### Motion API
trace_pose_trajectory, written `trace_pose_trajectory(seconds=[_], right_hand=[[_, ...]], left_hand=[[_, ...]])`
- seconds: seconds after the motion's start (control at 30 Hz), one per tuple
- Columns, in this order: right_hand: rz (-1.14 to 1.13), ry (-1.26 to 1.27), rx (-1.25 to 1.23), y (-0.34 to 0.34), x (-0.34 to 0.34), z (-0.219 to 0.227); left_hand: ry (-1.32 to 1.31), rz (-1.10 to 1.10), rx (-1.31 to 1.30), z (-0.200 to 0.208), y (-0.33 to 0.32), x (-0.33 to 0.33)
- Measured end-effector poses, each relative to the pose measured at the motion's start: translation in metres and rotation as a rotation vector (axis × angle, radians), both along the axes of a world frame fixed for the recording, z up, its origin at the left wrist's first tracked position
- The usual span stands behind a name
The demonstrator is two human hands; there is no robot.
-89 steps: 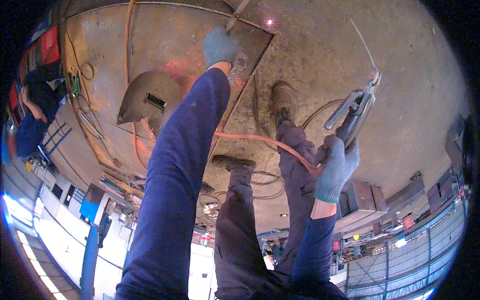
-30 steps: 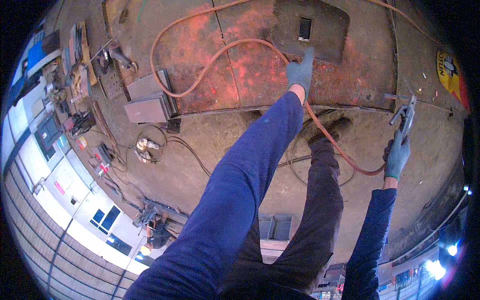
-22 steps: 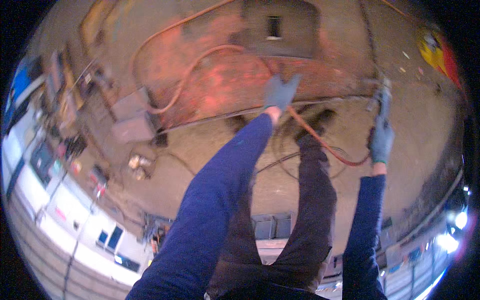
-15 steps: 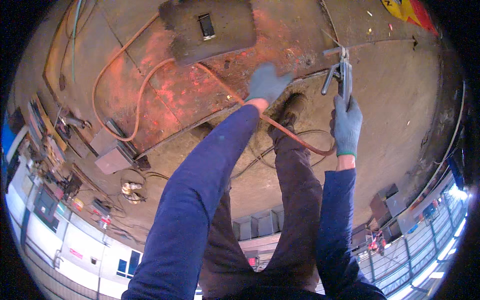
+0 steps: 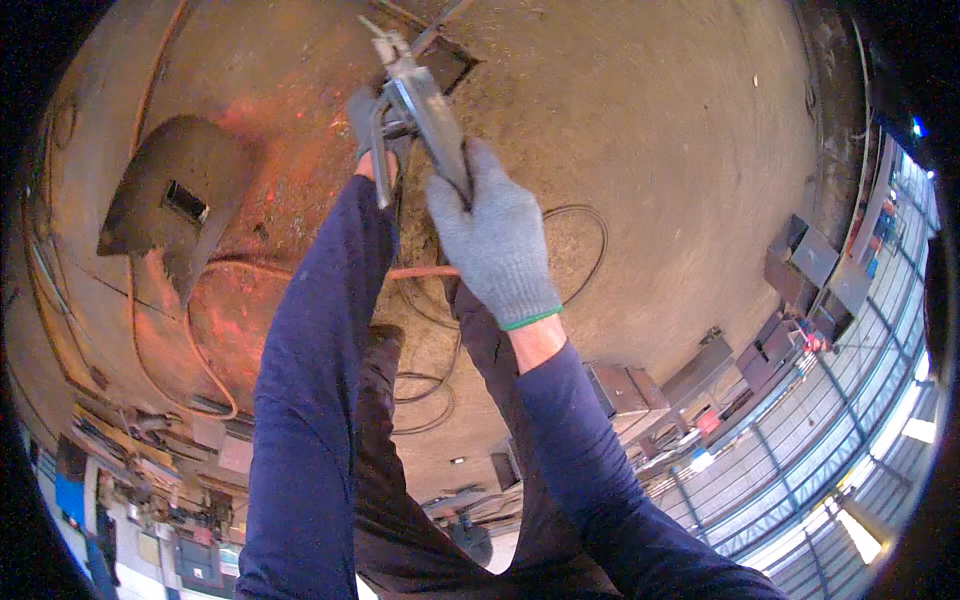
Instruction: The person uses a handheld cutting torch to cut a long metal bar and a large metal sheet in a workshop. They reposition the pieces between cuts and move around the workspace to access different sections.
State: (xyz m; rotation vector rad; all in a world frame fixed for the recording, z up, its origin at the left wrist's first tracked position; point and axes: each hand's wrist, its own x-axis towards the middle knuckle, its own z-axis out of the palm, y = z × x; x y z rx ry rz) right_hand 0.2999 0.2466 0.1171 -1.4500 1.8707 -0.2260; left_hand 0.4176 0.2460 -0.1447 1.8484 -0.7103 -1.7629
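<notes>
My right hand [image 5: 492, 232], in a grey knit glove with a green cuff edge, is closed around the handle of a welding electrode holder [image 5: 432, 118]. Its jaws point up and away from me, and its lever hangs off the left side. A short thin piece sticks out past the jaws. An orange-red cable [image 5: 420, 272] runs behind my right wrist. My left hand [image 5: 364, 118], gloved in grey too, reaches down beyond the holder, low near the floor. The holder and lever cover most of its fingers, so I cannot make out what it touches.
A dark welding mask [image 5: 150, 215] with a rectangular window lies on the red-stained plate [image 5: 285, 130] at left. Thin dark cable [image 5: 598, 238] loops about my legs. Metal boxes [image 5: 800, 255] stand at right, with piled scrap [image 5: 135, 450] at lower left.
My view has swung to the right. The right hand has brought the electrode holder closer and tilted it leftward. My left hand now sits behind the holder instead of well left of it.
</notes>
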Motion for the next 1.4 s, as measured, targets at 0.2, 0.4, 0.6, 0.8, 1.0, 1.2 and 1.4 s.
trace_pose_trajectory(seconds=[0.2, 0.4, 0.6, 0.8, 1.0, 1.2, 1.4], right_hand=[[0.035, -0.010, 0.172, -0.012, 0.009, -0.001], [0.066, -0.047, 0.130, -0.013, 0.011, 0.000], [0.087, -0.143, 0.121, -0.028, 0.008, 0.006], [0.029, -0.255, 0.047, -0.042, -0.001, 0.020], [-0.020, -0.275, 0.017, -0.057, -0.011, 0.023], [-0.076, -0.327, -0.097, -0.064, -0.029, 0.020], [-0.207, -0.396, -0.116, -0.069, -0.038, 0.033]], left_hand=[[-0.170, -0.253, -0.043, 0.011, 0.012, 0.004], [-0.287, -0.329, -0.111, 0.019, 0.003, 0.021], [-0.387, -0.358, -0.121, 0.028, -0.027, 0.042], [-0.432, -0.387, -0.144, 0.033, -0.056, 0.031], [-0.474, -0.390, -0.188, 0.028, -0.096, 0.023], [-0.589, -0.441, -0.191, 0.039, -0.053, 0.034], [-0.781, -0.599, -0.113, 0.127, -0.047, 0.045]])
